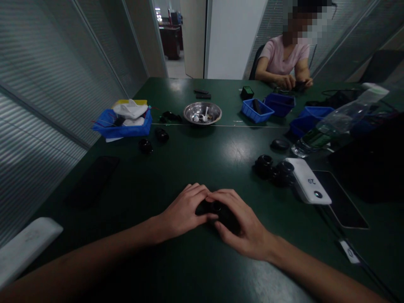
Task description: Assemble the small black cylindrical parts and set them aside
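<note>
Near the front middle of the table, my left hand (184, 210) and my right hand (243, 223) meet at the fingertips around a small black part with a round opening (216, 206). My left thumb lies along its near side, and the left fingers curl over the far side. The right fingers arch over from the other side, with the thumb bent toward it. Much of the part is hidden by fingers and shadow, so its exact kind does not show.
Right lie black round parts (264, 165), a white device (309, 181), a dark phone (341, 200) and a tilted plastic bottle (331, 124). A metal bowl (217, 117) and blue bins (257, 111) stand farther back. Left is a filled blue basket (135, 130). A person (285, 61) sits opposite.
</note>
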Demonstrator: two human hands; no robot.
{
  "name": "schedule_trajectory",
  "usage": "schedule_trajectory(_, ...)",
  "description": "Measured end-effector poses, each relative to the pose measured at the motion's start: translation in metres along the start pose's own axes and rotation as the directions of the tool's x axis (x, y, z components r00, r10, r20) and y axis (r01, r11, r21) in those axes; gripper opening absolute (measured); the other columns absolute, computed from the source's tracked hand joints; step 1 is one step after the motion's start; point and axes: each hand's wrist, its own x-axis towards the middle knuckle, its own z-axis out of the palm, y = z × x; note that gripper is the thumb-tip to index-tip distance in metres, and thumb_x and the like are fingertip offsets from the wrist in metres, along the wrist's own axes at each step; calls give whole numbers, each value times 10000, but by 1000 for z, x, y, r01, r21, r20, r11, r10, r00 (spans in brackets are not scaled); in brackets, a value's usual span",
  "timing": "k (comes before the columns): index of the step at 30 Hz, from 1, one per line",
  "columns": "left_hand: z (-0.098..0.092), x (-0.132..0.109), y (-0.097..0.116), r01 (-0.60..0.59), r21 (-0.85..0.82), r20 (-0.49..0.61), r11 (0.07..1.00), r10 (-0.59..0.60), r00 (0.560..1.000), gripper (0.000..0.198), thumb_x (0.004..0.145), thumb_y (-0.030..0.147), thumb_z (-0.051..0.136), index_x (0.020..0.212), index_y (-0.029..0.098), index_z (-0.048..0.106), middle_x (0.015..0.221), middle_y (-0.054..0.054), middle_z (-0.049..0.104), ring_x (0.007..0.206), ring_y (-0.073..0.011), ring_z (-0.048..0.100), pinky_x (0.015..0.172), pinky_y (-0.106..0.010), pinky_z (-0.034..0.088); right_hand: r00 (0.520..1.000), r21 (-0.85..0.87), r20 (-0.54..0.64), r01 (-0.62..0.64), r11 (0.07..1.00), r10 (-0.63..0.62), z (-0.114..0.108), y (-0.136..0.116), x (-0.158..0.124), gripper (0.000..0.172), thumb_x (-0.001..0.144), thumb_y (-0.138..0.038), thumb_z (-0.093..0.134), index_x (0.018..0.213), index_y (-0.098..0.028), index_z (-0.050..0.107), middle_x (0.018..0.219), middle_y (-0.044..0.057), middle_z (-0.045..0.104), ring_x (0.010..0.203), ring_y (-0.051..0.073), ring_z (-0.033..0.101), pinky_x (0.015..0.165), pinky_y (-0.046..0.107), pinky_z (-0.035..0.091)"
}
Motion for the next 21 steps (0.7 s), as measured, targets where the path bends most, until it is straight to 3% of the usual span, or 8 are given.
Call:
schedule_trajectory(5,3,-1,-3,-9,31,-4,999,9,1000,329,923,353,773,1180,220,616,1230,-63,669,1159,-281,600,1071,-466,405,992,-14,-127,16,1000,-18,-1,0,-1,504,936,-169,605,1424,-240,506,1260,108,647,1195,274,587,995,472,538)
schedule_trajectory(11,1,1,-2,-10,-14,6,1000,10,1000,324,943,474,733,1091,206,625,1115,-50,673,1064,-263,612,1002,-449,428,1000,25,10,26,999,-26,0,1,-2,579,915,-147,615,1469,-230,468,1351,109,609,1286,280,532,1070,489,497)
schedule_trajectory(16,0,1,-1,-2,12,7,1000,2,1000,287,924,320,764,1145,214,616,1186,-59,672,1115,-274,601,1036,-463,415,992,2,-125,-2,1000,3,-1,1,-3,491,940,-138,576,1417,-236,511,1265,99,638,1218,266,561,1023,471,517)
schedule_trajectory(21,2,1,-1,-3,0,8,1000,3,1000,277,934,385,756,1104,211,623,1137,-53,671,1082,-268,609,1019,-459,425,1000,14,8,17,1000,-17,0,0,-2,547,915,-117,591,1440,-235,492,1329,105,628,1273,277,540,1053,485,516)
